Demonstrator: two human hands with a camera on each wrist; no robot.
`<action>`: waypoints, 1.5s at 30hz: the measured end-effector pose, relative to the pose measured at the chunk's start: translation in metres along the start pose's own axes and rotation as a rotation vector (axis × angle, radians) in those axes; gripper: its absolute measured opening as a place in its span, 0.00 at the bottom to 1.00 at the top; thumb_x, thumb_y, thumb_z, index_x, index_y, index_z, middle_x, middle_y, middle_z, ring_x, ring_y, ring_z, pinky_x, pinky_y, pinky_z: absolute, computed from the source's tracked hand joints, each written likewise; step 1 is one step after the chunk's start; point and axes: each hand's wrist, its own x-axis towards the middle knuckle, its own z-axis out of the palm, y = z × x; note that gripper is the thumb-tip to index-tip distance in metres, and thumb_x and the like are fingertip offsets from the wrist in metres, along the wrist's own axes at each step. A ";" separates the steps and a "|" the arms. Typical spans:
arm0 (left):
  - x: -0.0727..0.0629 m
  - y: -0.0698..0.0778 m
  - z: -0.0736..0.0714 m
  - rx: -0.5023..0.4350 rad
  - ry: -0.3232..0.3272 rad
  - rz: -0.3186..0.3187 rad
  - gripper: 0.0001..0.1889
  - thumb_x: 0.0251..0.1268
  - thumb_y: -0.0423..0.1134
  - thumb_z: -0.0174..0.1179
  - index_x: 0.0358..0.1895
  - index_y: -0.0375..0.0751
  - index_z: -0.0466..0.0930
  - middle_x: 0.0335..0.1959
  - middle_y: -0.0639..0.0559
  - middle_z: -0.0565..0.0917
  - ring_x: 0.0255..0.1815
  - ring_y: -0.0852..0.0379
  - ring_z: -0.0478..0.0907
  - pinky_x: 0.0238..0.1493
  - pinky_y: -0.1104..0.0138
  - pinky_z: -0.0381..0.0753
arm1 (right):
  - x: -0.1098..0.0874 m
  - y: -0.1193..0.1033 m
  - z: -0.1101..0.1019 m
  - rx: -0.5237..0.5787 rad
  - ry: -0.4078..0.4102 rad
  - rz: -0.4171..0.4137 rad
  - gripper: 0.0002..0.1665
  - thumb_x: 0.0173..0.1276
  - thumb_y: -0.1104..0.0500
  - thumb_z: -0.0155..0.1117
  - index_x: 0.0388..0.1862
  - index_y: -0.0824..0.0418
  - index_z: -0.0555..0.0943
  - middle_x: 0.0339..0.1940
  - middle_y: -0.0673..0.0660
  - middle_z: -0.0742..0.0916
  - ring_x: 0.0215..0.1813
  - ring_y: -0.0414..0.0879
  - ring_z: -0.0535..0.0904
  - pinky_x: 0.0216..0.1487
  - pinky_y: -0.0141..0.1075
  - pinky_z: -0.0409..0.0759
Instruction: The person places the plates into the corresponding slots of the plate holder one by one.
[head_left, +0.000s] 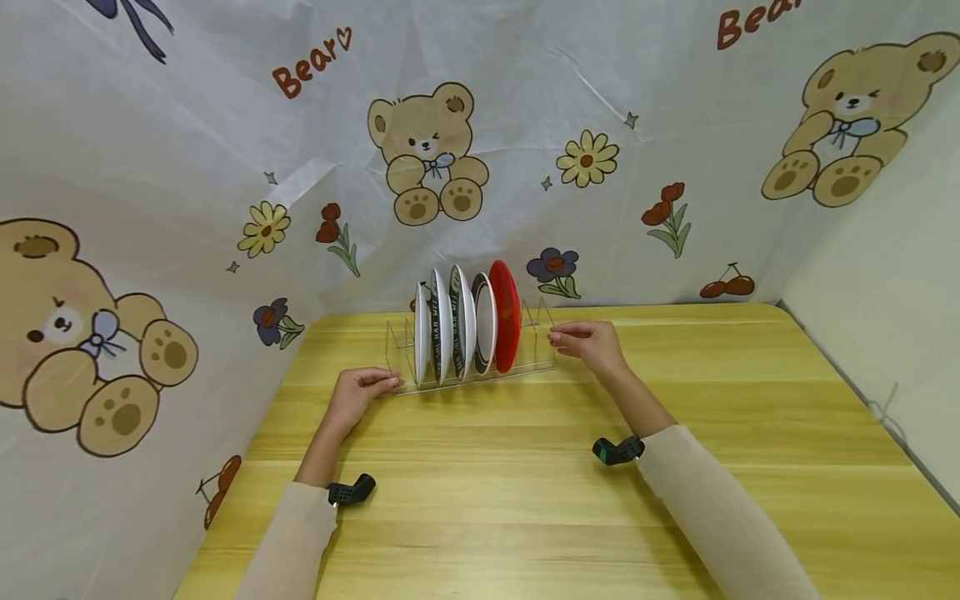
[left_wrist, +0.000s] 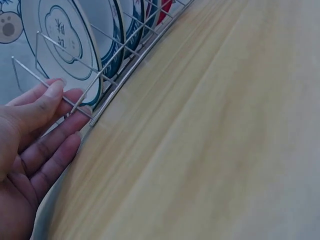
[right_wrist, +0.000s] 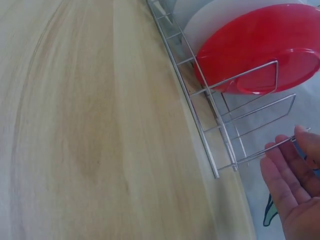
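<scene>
A metal wire dish rack (right_wrist: pixel 189 96) stands near the table's back edge, with several plates upright in its slots. In the head view, a red plate (head_left: pixel 507 321) is the rightmost of them. To its left are white plates with dark green patterned rims, and a white plate (head_left: pixel 422 337) is leftmost. My left hand (head_left: pixel 358 396) pinches the wire at the rack's left end between thumb and fingers. At the opposite end, my right hand (head_left: pixel 592 343) pinches the end wire, its lower fingers loosely extended.
The wooden table (head_left: pixel 487 492) stretches out in front of the rack. Behind it hangs a white cloth (head_left: pixel 517 75) printed with bears and flowers. A pale wall (head_left: pixel 885 300) borders the right side, where a thin cord (head_left: pixel 887 412) shows.
</scene>
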 end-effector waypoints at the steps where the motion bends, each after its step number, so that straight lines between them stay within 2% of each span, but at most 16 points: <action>1: 0.000 0.000 0.000 0.004 -0.016 0.000 0.14 0.68 0.31 0.66 0.49 0.21 0.84 0.44 0.34 0.88 0.43 0.53 0.89 0.45 0.59 0.88 | 0.000 0.002 -0.001 0.014 0.001 0.009 0.18 0.72 0.68 0.66 0.56 0.79 0.81 0.53 0.73 0.85 0.48 0.54 0.89 0.53 0.49 0.83; 5: 0.000 0.002 0.000 0.032 -0.094 0.010 0.12 0.67 0.31 0.67 0.47 0.22 0.86 0.44 0.33 0.88 0.42 0.53 0.89 0.44 0.60 0.88 | 0.002 0.005 -0.004 0.034 0.024 0.019 0.18 0.70 0.69 0.67 0.54 0.80 0.81 0.49 0.70 0.88 0.45 0.52 0.90 0.53 0.49 0.83; 9: -0.003 0.003 0.004 0.048 -0.219 0.015 0.10 0.67 0.32 0.67 0.45 0.27 0.88 0.42 0.36 0.89 0.42 0.49 0.89 0.42 0.60 0.89 | 0.002 0.002 -0.007 0.056 0.058 0.023 0.18 0.69 0.68 0.69 0.54 0.79 0.82 0.45 0.65 0.90 0.44 0.50 0.90 0.52 0.47 0.84; 13: -0.005 0.005 0.012 0.012 -0.342 0.007 0.09 0.68 0.31 0.66 0.44 0.26 0.88 0.41 0.37 0.89 0.42 0.45 0.89 0.41 0.57 0.89 | 0.005 0.001 -0.012 0.101 0.075 0.045 0.19 0.69 0.68 0.69 0.54 0.79 0.82 0.41 0.62 0.91 0.43 0.50 0.90 0.53 0.48 0.83; 18: -0.007 0.008 0.023 -0.064 -0.436 0.004 0.10 0.66 0.30 0.67 0.44 0.23 0.87 0.41 0.37 0.89 0.42 0.45 0.89 0.45 0.54 0.88 | 0.015 0.010 -0.017 0.108 0.108 0.029 0.21 0.68 0.66 0.70 0.55 0.80 0.81 0.34 0.52 0.91 0.40 0.47 0.89 0.53 0.48 0.82; 22: -0.009 0.010 0.035 -0.105 -0.442 0.021 0.09 0.64 0.28 0.68 0.42 0.23 0.88 0.39 0.38 0.90 0.41 0.47 0.89 0.44 0.55 0.88 | 0.021 0.007 -0.021 0.096 0.114 0.041 0.21 0.68 0.65 0.70 0.55 0.79 0.81 0.35 0.51 0.91 0.41 0.47 0.89 0.54 0.49 0.82; 27: -0.012 0.010 0.050 -0.142 -0.434 0.044 0.08 0.63 0.28 0.69 0.42 0.24 0.88 0.39 0.38 0.90 0.39 0.47 0.89 0.42 0.54 0.88 | 0.022 -0.006 -0.026 0.086 0.106 0.072 0.19 0.69 0.68 0.68 0.55 0.79 0.82 0.38 0.56 0.91 0.44 0.52 0.89 0.57 0.55 0.78; 30: -0.015 0.009 0.056 -0.143 -0.440 0.038 0.08 0.63 0.27 0.69 0.42 0.23 0.88 0.39 0.39 0.90 0.40 0.47 0.89 0.43 0.54 0.88 | 0.020 -0.011 -0.028 0.075 0.110 0.101 0.19 0.69 0.70 0.68 0.56 0.80 0.81 0.40 0.59 0.91 0.46 0.55 0.89 0.58 0.55 0.78; 34: -0.018 0.010 0.056 -0.098 -0.432 0.021 0.08 0.63 0.27 0.69 0.42 0.24 0.88 0.39 0.41 0.90 0.40 0.49 0.89 0.43 0.56 0.88 | 0.018 -0.006 -0.027 0.036 0.123 0.115 0.20 0.70 0.68 0.68 0.58 0.78 0.81 0.44 0.59 0.91 0.46 0.50 0.89 0.58 0.50 0.79; 40: -0.017 0.018 0.052 -0.023 -0.434 0.041 0.08 0.64 0.30 0.69 0.42 0.27 0.89 0.39 0.41 0.90 0.39 0.49 0.89 0.42 0.59 0.89 | 0.007 -0.004 -0.014 -0.106 0.207 -0.008 0.21 0.71 0.59 0.70 0.56 0.73 0.84 0.52 0.67 0.87 0.38 0.33 0.86 0.53 0.41 0.84; 42: -0.016 0.020 0.051 -0.019 -0.440 0.051 0.08 0.64 0.31 0.70 0.42 0.28 0.89 0.40 0.40 0.90 0.40 0.49 0.89 0.42 0.59 0.89 | 0.000 -0.008 -0.009 -0.115 0.232 -0.061 0.21 0.71 0.57 0.70 0.54 0.73 0.84 0.52 0.71 0.87 0.36 0.32 0.86 0.50 0.38 0.86; 45: -0.015 0.021 0.050 -0.016 -0.447 0.059 0.08 0.64 0.31 0.70 0.42 0.29 0.90 0.40 0.39 0.90 0.40 0.49 0.88 0.42 0.60 0.89 | -0.012 -0.012 0.000 -0.052 0.222 -0.128 0.22 0.73 0.56 0.68 0.52 0.75 0.84 0.49 0.72 0.87 0.37 0.39 0.88 0.46 0.38 0.86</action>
